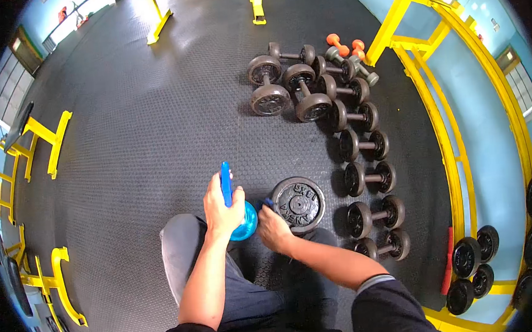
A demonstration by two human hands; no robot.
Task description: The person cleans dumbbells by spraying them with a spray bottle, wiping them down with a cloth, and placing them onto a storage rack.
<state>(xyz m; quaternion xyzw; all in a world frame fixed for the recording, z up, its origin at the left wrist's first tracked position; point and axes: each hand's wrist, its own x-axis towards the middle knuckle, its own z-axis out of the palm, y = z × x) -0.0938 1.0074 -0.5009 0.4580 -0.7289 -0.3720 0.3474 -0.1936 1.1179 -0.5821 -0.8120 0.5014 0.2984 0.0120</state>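
Note:
My left hand (223,208) is wrapped round the upper part of a blue spray bottle (244,223), whose see-through round body shows below the fingers. The bottle's long blue head (226,183) points forward, away from me. My right hand (274,229) is closed, with a bit of dark blue cloth (269,202) showing at its fingers. Beside that hand a dark dumbbell (299,205) stands on end, its round face with raised lettering turned up. Whether the right hand touches the dumbbell I cannot tell.
Several dark dumbbells (370,179) line the black rubber floor (154,124) on the right, with small orange dumbbells (337,44) at the far end. A yellow rack (455,172) with weight plates (466,257) runs along the right wall. Yellow benches (38,131) stand left.

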